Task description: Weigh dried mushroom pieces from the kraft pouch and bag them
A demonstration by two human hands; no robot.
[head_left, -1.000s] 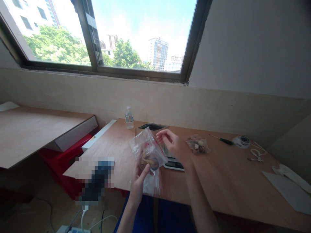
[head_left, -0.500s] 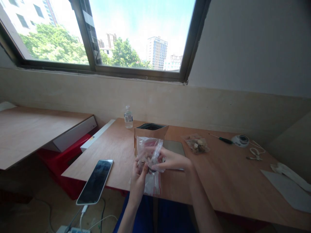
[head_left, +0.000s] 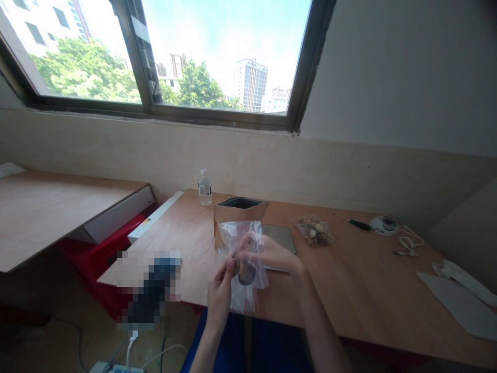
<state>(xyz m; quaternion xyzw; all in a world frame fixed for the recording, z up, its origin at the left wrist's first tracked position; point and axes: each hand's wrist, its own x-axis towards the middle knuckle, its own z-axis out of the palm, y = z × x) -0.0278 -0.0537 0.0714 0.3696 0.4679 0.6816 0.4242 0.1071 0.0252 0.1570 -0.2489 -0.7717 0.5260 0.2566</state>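
A clear plastic bag (head_left: pixel 243 243) hangs above the table's front edge, with one or more dark brown lumps (head_left: pixel 246 273) low in it. My left hand (head_left: pixel 220 292) pinches the bag's left side between thumb and fingers. At the bag's right side, my right hand (head_left: pixel 267 251) shows blurred through the plastic; whether its fingers are inside or behind the bag, I cannot tell. Below lies more clear plastic with red zip lines (head_left: pixel 244 299). Just behind stands an open brown paper pouch (head_left: pixel 241 213). A flat grey tablet-like slab (head_left: pixel 280 239) lies partly behind my right hand.
On the right are a zip bag of stone-like pieces (head_left: pixel 315 231), a screwdriver (head_left: pixel 360 225), a white dome-shaped device (head_left: pixel 384 225) with a cable and a white sheet (head_left: pixel 462 305). A water bottle (head_left: pixel 204 188) stands at the back left. A pixelated phone (head_left: pixel 151 292) overhangs the left edge.
The bag's lower part has swung right and hangs looser, showing the dark lumps. My right hand's fingers have moved up and left against the plastic. My left hand keeps its pinch.
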